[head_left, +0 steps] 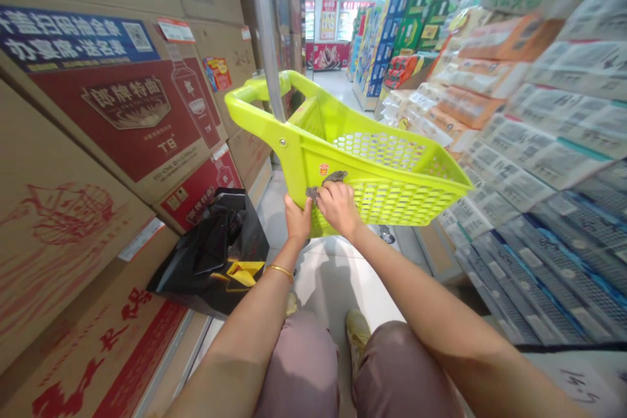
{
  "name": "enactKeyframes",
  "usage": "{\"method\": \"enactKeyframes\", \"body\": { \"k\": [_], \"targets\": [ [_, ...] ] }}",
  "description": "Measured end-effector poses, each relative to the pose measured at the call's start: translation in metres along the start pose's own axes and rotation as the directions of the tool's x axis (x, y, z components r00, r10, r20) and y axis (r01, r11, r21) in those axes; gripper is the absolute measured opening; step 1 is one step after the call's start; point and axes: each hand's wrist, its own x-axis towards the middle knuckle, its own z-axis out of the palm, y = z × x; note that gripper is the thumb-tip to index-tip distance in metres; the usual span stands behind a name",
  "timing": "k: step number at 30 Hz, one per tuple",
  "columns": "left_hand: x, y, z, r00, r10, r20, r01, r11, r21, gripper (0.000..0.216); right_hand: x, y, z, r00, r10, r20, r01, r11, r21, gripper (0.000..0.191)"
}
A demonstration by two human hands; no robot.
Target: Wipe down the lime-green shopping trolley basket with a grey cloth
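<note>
A lime-green shopping basket [392,183] with a tall handle frame stands in front of me. My right hand [339,208] presses a crumpled dark grey cloth [336,176] against the basket's near side wall, just below a small red-and-yellow sticker [324,170]. Its fingers are closed and bent over the cloth. Left of it, my left hand [298,215] grips the lower edge of the basket's upright end, thumb pointing up beside the cloth. Part of the cloth shows between the two hands. The fingertips of my left hand are hidden behind the plastic.
Stacked cardboard cartons [122,104] line the left side, with a black bag [210,255] on the floor before them. Tissue packs [539,144] are piled along the right. A metal pole [267,32] rises by the basket's handle. The tiled aisle [337,88] runs ahead.
</note>
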Motion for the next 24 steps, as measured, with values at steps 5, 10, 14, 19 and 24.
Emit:
{"method": "enactKeyframes", "body": {
  "k": [5, 10, 14, 19, 24],
  "targets": [
    [0.0, -0.012, 0.006, 0.999, 0.019, -0.025, -0.016, 0.994, 0.105, 0.051, -0.023, 0.002, 0.037, 1.0, -0.023, -0.017, 0.023, 1.0, 0.005, 0.023],
    [0.001, -0.018, 0.008, 0.997, 0.07, -0.04, -0.064, 0.989, 0.133, 0.06, -0.044, 0.0, 0.059, 0.998, -0.048, -0.037, 0.048, 0.999, -0.025, 0.023],
    [0.002, -0.02, 0.01, 0.993, 0.104, -0.048, -0.096, 0.983, 0.158, 0.067, -0.059, 0.0, 0.061, 0.995, -0.098, 0.027, 0.099, 0.995, -0.021, 0.022],
    [0.0, -0.021, 0.012, 0.992, 0.111, -0.052, -0.099, 0.978, 0.181, 0.068, -0.061, 0.001, 0.054, 0.992, -0.121, 0.041, 0.122, 0.992, -0.025, 0.02],
    [-0.003, -0.021, 0.014, 0.994, 0.099, -0.055, -0.088, 0.981, 0.17, 0.067, -0.027, 0.007, 0.035, 0.981, 0.07, -0.178, -0.072, 0.997, -0.005, 0.022]
  ]
}}
